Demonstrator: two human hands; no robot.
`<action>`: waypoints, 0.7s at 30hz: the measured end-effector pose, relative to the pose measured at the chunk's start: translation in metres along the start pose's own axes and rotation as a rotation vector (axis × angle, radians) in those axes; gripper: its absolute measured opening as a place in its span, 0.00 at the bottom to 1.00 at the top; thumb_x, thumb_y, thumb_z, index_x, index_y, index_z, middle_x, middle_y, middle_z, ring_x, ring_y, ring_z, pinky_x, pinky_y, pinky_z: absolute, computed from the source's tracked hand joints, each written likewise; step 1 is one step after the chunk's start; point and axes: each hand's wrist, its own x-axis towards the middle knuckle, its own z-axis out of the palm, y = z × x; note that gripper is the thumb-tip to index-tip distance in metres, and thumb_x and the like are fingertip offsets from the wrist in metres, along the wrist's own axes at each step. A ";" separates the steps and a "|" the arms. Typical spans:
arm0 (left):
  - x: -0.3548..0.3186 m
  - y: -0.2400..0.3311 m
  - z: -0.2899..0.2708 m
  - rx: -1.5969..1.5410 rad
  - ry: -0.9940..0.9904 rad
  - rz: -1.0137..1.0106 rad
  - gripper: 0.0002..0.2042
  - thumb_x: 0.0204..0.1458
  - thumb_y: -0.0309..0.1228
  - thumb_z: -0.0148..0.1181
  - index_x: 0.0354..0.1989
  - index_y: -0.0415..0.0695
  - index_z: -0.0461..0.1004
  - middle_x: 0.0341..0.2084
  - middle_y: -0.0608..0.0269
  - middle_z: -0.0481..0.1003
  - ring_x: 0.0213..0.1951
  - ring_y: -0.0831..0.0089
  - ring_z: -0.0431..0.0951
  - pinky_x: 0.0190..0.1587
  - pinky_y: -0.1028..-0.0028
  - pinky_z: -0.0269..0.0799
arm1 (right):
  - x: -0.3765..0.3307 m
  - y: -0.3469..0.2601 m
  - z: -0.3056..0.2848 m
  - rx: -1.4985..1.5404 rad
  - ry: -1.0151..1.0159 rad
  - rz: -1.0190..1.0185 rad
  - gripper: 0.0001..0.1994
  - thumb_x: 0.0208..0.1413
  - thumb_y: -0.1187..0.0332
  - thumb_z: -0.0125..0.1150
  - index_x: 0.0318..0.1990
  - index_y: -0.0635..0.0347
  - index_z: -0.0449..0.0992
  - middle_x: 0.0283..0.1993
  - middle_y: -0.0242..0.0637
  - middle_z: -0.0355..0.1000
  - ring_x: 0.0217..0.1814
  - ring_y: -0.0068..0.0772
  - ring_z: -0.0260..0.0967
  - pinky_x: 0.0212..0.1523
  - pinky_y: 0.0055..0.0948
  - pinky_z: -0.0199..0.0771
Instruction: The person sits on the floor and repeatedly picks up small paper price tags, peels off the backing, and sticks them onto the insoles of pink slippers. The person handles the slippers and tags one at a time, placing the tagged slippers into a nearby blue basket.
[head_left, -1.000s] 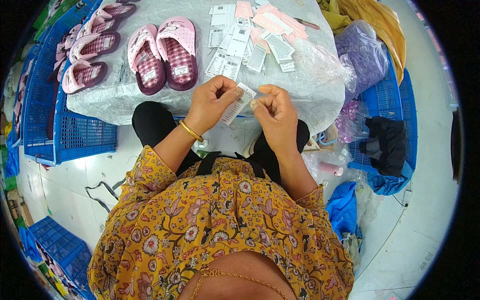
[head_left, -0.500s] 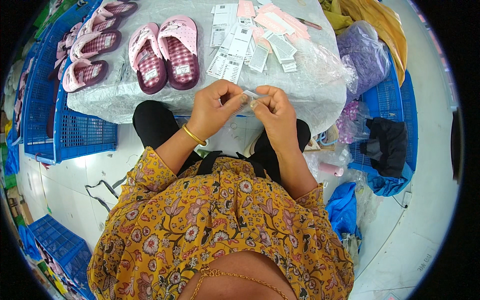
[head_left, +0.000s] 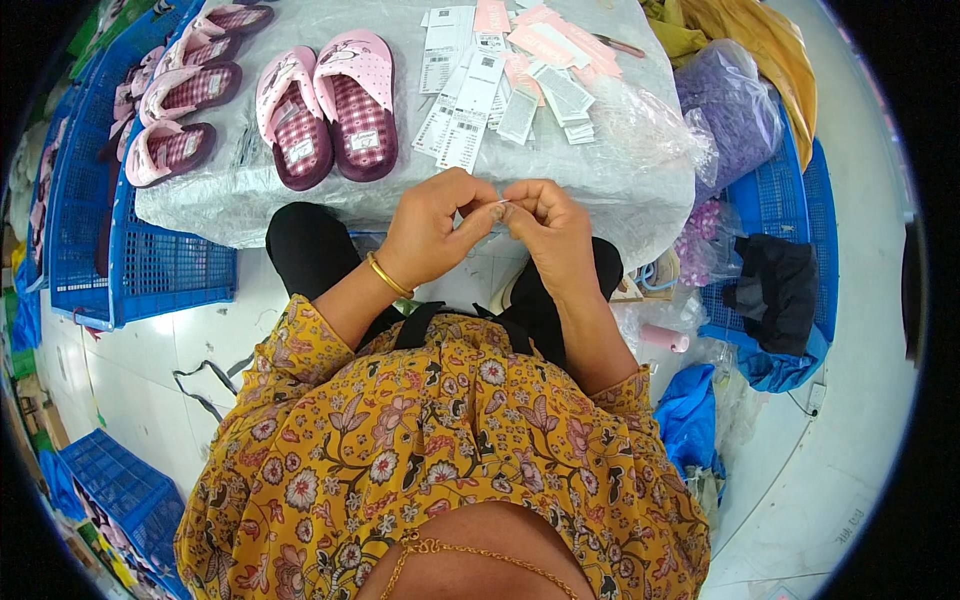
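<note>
Just off the table's front edge, my left hand (head_left: 430,228) and my right hand (head_left: 553,238) meet with their fingertips nearly touching. Both are closed in a pinch around something small; only a pale sliver shows between them, too little to name. Beyond them, white printed labels (head_left: 480,88) and pink-and-white tags (head_left: 548,40) lie in a loose spread. To their left rests a pair of pink slippers, the left slipper (head_left: 300,140) beside the right slipper (head_left: 360,125), with checked insoles and a small white label on each.
More pink slippers (head_left: 180,148) line the table's left side, next to a blue crate (head_left: 170,270). At the right are crumpled clear plastic (head_left: 645,125), a purple bagged bundle (head_left: 725,110) and another blue crate (head_left: 820,215). Near the tags lies a thin dark tool (head_left: 620,46).
The small white piece that showed between my fingertips is now almost wholly covered by them. My hands have shifted very slightly; the slippers and labels stay put.
</note>
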 end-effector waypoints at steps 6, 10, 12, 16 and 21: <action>-0.003 -0.006 0.007 0.097 0.078 0.072 0.05 0.51 0.27 0.64 0.30 0.39 0.77 0.24 0.62 0.75 0.23 0.75 0.73 0.26 0.75 0.67 | 0.001 0.006 0.000 0.035 -0.029 0.002 0.09 0.55 0.75 0.63 0.42 0.66 0.75 0.33 0.28 0.75 0.32 0.13 0.68 0.33 0.16 0.67; -0.006 -0.008 0.006 -0.321 -0.023 -0.261 0.07 0.57 0.30 0.61 0.34 0.39 0.76 0.25 0.69 0.74 0.25 0.83 0.71 0.27 0.79 0.66 | 0.001 0.009 -0.007 -0.016 -0.069 0.014 0.09 0.54 0.75 0.63 0.42 0.65 0.75 0.33 0.28 0.75 0.33 0.13 0.68 0.34 0.17 0.69; -0.006 -0.009 0.003 -0.486 -0.074 -0.470 0.08 0.60 0.31 0.58 0.38 0.39 0.75 0.26 0.74 0.73 0.26 0.85 0.68 0.29 0.82 0.65 | -0.003 0.006 -0.007 -0.014 -0.099 0.036 0.08 0.54 0.75 0.63 0.42 0.65 0.75 0.33 0.28 0.75 0.33 0.13 0.68 0.35 0.17 0.69; -0.007 -0.019 0.003 -0.504 -0.139 -0.517 0.09 0.60 0.34 0.58 0.36 0.40 0.75 0.25 0.73 0.73 0.26 0.87 0.68 0.28 0.83 0.65 | -0.004 0.012 -0.006 -0.055 -0.122 0.018 0.09 0.53 0.74 0.64 0.41 0.65 0.76 0.33 0.29 0.75 0.32 0.13 0.68 0.34 0.17 0.70; -0.011 -0.024 0.006 -0.324 -0.102 -0.391 0.07 0.59 0.31 0.58 0.34 0.39 0.74 0.24 0.69 0.73 0.25 0.82 0.69 0.29 0.77 0.67 | -0.009 0.005 -0.006 -0.177 -0.131 -0.029 0.10 0.53 0.72 0.67 0.42 0.64 0.76 0.32 0.30 0.76 0.31 0.13 0.68 0.34 0.17 0.70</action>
